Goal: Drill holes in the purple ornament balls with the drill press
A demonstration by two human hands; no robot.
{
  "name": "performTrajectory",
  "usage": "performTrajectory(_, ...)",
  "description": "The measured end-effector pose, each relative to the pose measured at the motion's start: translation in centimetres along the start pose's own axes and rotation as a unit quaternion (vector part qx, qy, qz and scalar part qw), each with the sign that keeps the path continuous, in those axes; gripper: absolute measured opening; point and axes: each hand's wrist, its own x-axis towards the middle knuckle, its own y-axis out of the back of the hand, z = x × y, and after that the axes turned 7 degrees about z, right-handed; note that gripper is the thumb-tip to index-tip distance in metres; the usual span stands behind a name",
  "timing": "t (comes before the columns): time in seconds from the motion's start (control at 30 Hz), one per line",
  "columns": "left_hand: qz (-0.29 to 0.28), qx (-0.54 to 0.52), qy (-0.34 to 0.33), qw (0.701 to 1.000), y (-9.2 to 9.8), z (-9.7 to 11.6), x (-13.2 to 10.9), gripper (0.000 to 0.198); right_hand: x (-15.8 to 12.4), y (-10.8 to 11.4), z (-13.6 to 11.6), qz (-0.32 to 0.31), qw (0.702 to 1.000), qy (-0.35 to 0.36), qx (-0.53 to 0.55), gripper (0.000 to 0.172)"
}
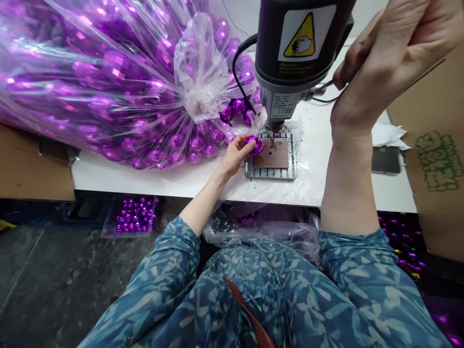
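My left hand [235, 155] pinches a shiny purple faceted ball [254, 145] between thumb and fingers. It holds the ball at the left edge of a brown board [277, 157] lying on the slotted metal base [271, 177] of a bench drill press [293, 58]. The drill's chuck [274, 124] hangs just above and to the right of the ball. High on the right, my right hand [391, 63] is closed around the drill press lever [321, 90], whose grip is mostly hidden by the fingers. Dark shavings lie scattered over the board and base.
A big clear plastic bag [119, 92] of purple balls fills the table's left side. At right are a phone [386, 160], white paper [389, 136] and a cardboard box [435, 159]. Below the table edge sits a clear tub [132, 216] of small purple pieces.
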Motion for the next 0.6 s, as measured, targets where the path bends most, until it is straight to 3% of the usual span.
performTrajectory(0.1, -0.007, 0.062, -0.102, 0.993, 0.1, -0.9, 0.3, 0.068, -0.1, -0.1, -0.3, 0.001, 1.0, -0.011, 0.003, 0.065)
performTrajectory(0.2, -0.031, 0.101, -0.142, 0.984, -0.1, -1.9, 0.8, 0.072, -0.2, -0.2, -0.5, 0.0, 1.0, -0.017, 0.003, 0.064)
performTrajectory(0.4, -0.006, 0.095, -0.134, 0.986, -1.1, -3.8, 1.5, 0.078, -0.1, -0.3, -1.0, 0.0, 0.999, -0.034, 0.013, 0.065)
performTrajectory(0.6, -0.007, 0.131, -0.111, 0.985, -2.3, -3.2, 1.1, 0.068, -0.2, -0.4, -0.5, 0.011, 0.999, -0.027, 0.033, 0.064)
